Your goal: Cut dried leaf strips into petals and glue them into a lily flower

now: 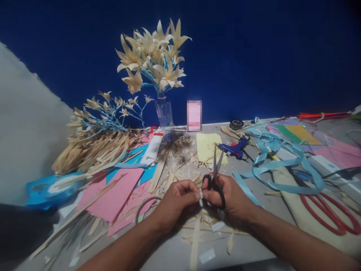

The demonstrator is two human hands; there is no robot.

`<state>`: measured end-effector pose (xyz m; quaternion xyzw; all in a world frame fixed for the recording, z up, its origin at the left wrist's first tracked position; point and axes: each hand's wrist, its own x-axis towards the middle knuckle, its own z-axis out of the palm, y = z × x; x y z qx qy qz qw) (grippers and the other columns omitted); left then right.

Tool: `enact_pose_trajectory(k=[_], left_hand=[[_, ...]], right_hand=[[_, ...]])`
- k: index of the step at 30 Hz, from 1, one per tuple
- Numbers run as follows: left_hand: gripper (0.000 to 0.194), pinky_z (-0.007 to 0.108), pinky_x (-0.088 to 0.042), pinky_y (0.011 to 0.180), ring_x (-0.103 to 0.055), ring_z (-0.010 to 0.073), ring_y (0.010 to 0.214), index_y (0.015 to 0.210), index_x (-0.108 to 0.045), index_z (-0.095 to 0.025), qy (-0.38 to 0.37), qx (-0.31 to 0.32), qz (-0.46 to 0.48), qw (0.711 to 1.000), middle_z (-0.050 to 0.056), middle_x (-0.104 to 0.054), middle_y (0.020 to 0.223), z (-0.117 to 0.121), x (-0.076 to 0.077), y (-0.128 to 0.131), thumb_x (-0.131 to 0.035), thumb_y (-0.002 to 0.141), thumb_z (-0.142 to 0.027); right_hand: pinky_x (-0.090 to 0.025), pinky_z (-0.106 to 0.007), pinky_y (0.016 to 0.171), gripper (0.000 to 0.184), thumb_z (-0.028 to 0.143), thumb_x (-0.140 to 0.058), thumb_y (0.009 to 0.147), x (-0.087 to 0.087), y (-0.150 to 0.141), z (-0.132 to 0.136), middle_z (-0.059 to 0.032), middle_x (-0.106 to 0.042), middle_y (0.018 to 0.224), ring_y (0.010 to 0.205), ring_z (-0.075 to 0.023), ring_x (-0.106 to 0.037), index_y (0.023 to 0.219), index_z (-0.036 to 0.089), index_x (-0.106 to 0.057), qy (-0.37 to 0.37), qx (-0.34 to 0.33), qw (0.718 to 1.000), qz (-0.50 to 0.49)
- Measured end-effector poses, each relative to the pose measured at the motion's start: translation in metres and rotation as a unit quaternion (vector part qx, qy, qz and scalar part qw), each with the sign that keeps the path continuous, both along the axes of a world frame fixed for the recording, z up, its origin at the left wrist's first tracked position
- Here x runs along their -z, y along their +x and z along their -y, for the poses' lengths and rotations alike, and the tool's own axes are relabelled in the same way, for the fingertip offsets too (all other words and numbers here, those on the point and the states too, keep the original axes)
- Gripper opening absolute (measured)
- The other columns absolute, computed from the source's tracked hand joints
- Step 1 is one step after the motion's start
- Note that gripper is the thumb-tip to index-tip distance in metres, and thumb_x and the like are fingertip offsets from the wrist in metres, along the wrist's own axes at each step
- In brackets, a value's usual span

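Observation:
Both hands meet at the middle of the table. My left hand is closed, thumb against forefinger, pinching the top of a pale strip of dried husk that hangs down toward the front edge. Black-handled scissors are held in my right hand, their blades pointing up and slightly parted. The right thumb and fingertip come close to the same strip; whether they also grip it is hard to see. Husk scraps lie just beyond the hands.
A clear bottle holds husk flowers. Smaller flowers lie on a husk bundle at left, near pink sheets. A blue glue gun rests on yellow paper. Blue ribbon and red-handled scissors are right.

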<state>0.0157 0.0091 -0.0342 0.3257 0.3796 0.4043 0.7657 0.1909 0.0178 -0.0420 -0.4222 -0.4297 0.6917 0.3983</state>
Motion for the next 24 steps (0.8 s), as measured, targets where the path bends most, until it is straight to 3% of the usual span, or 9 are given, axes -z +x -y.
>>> enact_pose_trajectory(k=[7, 11, 18, 24], left_hand=[[0.020, 0.022, -0.032, 0.051, -0.045, 0.0081, 0.050, 0.070, -0.061, -0.015, -0.048, -0.057, 0.035, 0.997, -0.002, -0.053, 0.058, -0.006, -0.004, -0.006, -0.075, 0.076, -0.028], [0.022, 0.024, -0.037, 0.050, -0.046, 0.0100, 0.049, 0.079, -0.065, -0.015, -0.046, -0.024, 0.036, 0.998, 0.000, -0.057, 0.060, -0.002, -0.004, -0.005, -0.075, 0.076, -0.035], [0.026, 0.023, -0.026, 0.044, -0.039, 0.0085, 0.040, 0.068, -0.058, -0.018, -0.005, -0.038, 0.015, 0.999, -0.004, -0.048, 0.043, -0.001, 0.010, -0.001, -0.081, 0.068, -0.030], [0.028, 0.023, -0.026, 0.043, -0.037, 0.0081, 0.038, 0.064, -0.056, -0.018, 0.015, -0.066, 0.012, 0.998, -0.004, -0.047, 0.043, -0.009, 0.005, -0.007, -0.081, 0.066, -0.031]], right_hand=[[-0.037, -0.022, 0.053, 0.036, 0.031, -0.088, 0.062, -0.010, -0.004, -0.002, 0.0037, -0.055, 0.067, 0.057, -0.0097, -0.046, 0.080, 0.017, -0.060, 0.015, 0.074, 0.997, -0.029], [-0.039, -0.025, 0.056, 0.042, 0.035, -0.091, 0.060, -0.015, -0.006, -0.001, 0.0027, -0.056, 0.065, 0.058, -0.0122, -0.050, 0.080, 0.018, -0.058, -0.006, 0.068, 0.996, -0.049], [-0.035, -0.023, 0.052, 0.042, 0.037, -0.091, 0.059, -0.005, -0.009, -0.001, 0.0034, -0.053, 0.064, 0.056, -0.0097, -0.044, 0.077, 0.017, -0.059, 0.029, 0.059, 0.998, -0.011], [-0.036, -0.024, 0.054, 0.036, 0.036, -0.087, 0.060, -0.013, 0.000, -0.013, 0.0017, -0.056, 0.065, 0.057, -0.0114, -0.047, 0.076, 0.017, -0.060, 0.057, 0.057, 0.997, 0.009]])
